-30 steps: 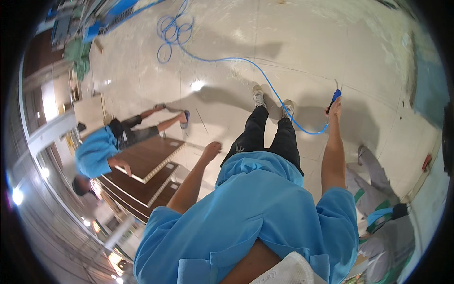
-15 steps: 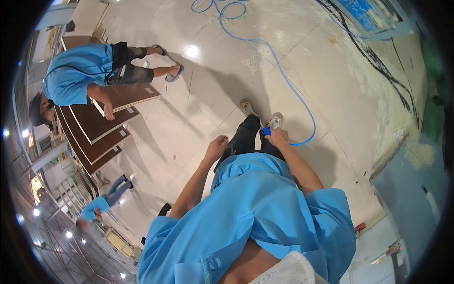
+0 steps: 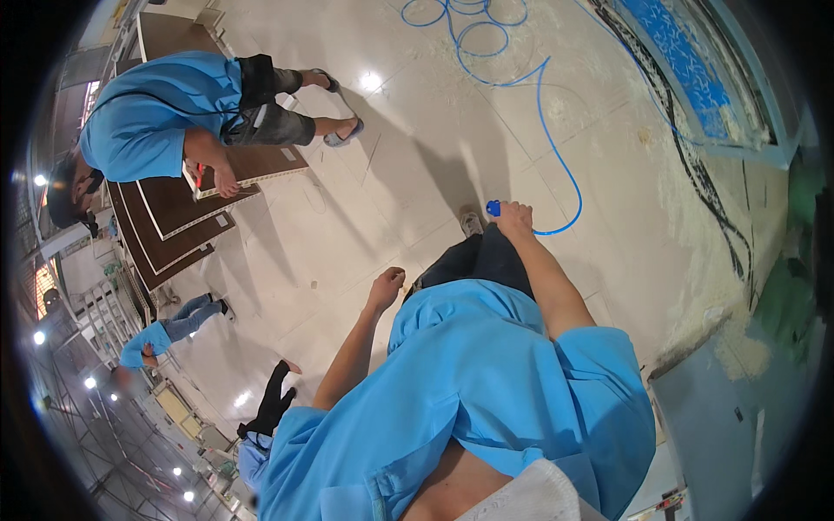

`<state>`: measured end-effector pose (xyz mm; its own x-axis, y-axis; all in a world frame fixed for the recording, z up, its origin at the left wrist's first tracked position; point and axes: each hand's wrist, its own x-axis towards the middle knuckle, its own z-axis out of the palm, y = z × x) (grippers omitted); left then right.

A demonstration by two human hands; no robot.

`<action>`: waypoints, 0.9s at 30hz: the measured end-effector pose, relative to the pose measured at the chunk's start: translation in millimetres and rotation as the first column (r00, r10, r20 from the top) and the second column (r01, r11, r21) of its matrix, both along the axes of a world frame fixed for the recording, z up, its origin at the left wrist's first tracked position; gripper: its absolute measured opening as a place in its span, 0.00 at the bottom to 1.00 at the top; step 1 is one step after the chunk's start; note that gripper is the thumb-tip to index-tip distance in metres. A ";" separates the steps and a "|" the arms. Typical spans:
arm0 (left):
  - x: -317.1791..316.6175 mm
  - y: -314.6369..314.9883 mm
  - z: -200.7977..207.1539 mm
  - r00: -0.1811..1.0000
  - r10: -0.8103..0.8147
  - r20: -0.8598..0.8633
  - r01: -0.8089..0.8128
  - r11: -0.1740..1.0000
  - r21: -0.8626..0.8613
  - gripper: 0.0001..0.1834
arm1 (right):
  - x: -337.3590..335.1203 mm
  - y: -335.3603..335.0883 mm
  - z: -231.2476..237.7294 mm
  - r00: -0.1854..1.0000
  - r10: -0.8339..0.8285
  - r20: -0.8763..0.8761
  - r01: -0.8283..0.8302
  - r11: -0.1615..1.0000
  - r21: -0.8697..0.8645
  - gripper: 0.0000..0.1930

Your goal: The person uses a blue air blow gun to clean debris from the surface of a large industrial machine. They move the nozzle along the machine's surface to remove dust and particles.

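My right hand is closed around a blue air gun, held out in front of my legs. Most of its body is hidden by the fingers. A thin blue hose curves away from below that hand and runs over the floor to loose coils farther ahead. To the left of my dark trousers hangs my left hand, its fingers loosely bent and nothing seen in them.
At the left a co-worker in a blue shirt leans over stacked dark brown boards, with something red at one hand. Two more people stand farther back. Black cables cross the dusty floor at right, near a blue-topped machine.
My view has shifted forward and turned a little. The air gun and right hand have moved up in the picture. My left hand is slightly lower. The hose has changed its bend.
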<state>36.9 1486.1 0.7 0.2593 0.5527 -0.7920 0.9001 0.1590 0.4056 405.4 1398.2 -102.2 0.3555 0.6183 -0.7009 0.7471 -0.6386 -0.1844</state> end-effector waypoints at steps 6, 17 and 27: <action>72.1 59.2 13.2 0.998 0.011 0.055 -0.013 1.000 0.025 0.21 | 29.3 109.4 13.1 0.989 0.139 -0.054 -0.138 0.990 0.023 0.24; 171.4 191.6 26.9 0.980 0.184 0.076 -0.192 0.973 0.125 0.20 | 157.0 306.0 14.8 0.997 0.075 -0.005 -0.072 0.974 0.216 0.21; 245.3 288.0 18.0 0.987 0.091 0.135 -0.089 0.996 -0.015 0.21 | 234.9 284.0 3.8 0.979 -0.201 0.022 0.203 0.975 -0.092 0.24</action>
<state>282.3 1774.1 18.7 0.3136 0.5713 -0.7584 0.8191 0.2414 0.5205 640.4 1682.2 -98.4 0.4753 0.4654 -0.7467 0.6028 -0.7904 -0.1089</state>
